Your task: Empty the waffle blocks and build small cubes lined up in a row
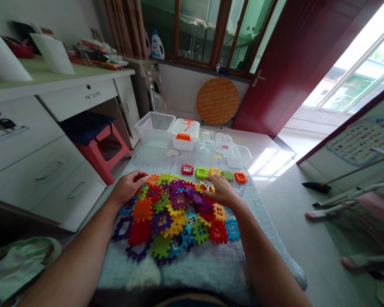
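Observation:
A heap of colourful plastic interlocking building tiles lies on the cloth-covered table. My left hand rests at the heap's left edge, fingers loosely bent and apart, near an orange window tile. At the heap's upper right, my right hand has its thumb and fingers around a yellow tile. Behind it runs a row of separate tiles: a red one, a lime green one, a yellow one, a darker green one and an orange-red one.
Along the table's far end stand an open clear bin, a lidded box with an orange latch and smaller clear containers. A red stool and white drawers are to the left. Chair legs stand at right.

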`<state>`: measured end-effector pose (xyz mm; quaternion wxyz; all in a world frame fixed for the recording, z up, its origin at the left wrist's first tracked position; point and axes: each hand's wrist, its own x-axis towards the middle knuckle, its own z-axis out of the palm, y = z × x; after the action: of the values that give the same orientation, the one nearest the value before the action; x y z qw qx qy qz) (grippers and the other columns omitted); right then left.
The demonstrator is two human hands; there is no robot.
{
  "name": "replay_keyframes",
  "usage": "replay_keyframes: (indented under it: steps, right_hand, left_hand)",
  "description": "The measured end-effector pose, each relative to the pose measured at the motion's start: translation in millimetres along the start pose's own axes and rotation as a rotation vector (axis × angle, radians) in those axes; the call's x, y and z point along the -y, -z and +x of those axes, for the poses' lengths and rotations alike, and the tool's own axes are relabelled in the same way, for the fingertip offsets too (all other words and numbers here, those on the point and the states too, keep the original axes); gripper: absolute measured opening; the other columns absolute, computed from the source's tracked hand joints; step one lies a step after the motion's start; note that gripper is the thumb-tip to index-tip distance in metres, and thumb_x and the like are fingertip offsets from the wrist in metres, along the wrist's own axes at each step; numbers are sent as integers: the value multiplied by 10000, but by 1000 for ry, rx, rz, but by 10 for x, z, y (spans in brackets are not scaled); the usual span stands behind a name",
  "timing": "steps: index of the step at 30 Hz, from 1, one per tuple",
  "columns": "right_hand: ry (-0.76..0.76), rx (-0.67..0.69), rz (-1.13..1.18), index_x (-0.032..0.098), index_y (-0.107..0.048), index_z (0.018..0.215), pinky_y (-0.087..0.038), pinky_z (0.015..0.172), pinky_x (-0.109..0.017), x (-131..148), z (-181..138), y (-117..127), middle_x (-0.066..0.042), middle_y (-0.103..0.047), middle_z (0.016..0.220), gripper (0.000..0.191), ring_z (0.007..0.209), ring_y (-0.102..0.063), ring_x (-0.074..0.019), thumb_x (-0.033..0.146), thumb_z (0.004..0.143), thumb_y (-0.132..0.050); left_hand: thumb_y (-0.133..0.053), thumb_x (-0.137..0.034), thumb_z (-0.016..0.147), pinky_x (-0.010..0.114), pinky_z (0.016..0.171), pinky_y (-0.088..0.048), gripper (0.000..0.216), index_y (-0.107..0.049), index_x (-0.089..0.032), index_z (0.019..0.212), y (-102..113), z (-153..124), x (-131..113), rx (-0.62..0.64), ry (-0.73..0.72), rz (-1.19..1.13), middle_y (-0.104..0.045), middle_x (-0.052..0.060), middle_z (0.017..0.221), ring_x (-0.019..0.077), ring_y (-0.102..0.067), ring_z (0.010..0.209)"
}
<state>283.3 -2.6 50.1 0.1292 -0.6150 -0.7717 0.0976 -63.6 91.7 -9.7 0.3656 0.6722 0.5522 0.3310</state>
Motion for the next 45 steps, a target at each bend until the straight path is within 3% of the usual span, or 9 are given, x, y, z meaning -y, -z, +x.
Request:
replay_keyframes:
  steps: [10, 19, 28, 35, 41, 45]
  right_hand:
    - [9, -75, 70, 177, -621, 1076, -409, 875, -352, -40, -38, -292, -76, -666, 977, 338, 949, -569, -227, 286, 758, -657]
    - [-33, -169, 227, 199, -585, 1146, -430, 903, -346, -15, -97, -236, -63, -603, 1036, 413, 977, -557, -207, 218, 736, -624]
    - [-120, -123, 153, 190, -602, 1122, -427, 894, -345, -135, -171, -173, -63, -554, 1002, 394, 969, -544, -214, 277, 743, -664]
    - [-77, -147, 217, 185, -583, 1139, -437, 887, -335, -172, -187, -183, -64, -555, 1032, 408, 968, -547, -204, 291, 752, -652]
    - [3, -182, 133, 151, -586, 1167, -416, 930, -332, -124, 34, -44, -95, -560, 1075, 435, 1020, -533, -221, 237, 743, -631]
    - [-6, -99, -21, 170, -581, 1216, -392, 944, -366, -165, 396, 14, -103, -563, 1140, 492, 1049, -520, -249, 230, 731, -635]
  left_hand:
    - [-626, -607, 700, 289, 792, -509, 507, -675, -167, 948, -13, -16, 23, -46, 0, -27, -728, 45, 895, 223, -660, 840]
    - [-620, -593, 719, 284, 800, -507, 492, -676, -171, 966, -16, 0, 27, -28, 2, -25, -730, 42, 898, 220, -662, 843]
    - [-603, -604, 737, 309, 816, -513, 502, -673, -171, 981, 1, 7, 76, -24, -16, -3, -725, 47, 910, 229, -662, 856]
    - [-618, -601, 732, 280, 792, -511, 495, -679, -179, 986, -1, -1, 74, -38, -12, -6, -726, 32, 889, 211, -661, 829]
    - [-614, -623, 717, 298, 800, -508, 523, -671, -169, 968, -6, -8, 50, -39, 2, -11, -722, 51, 906, 230, -650, 850]
    - [-618, -602, 720, 285, 774, -502, 506, -672, -168, 974, -11, -1, 73, -35, -3, -37, -724, 45, 892, 222, -651, 829]
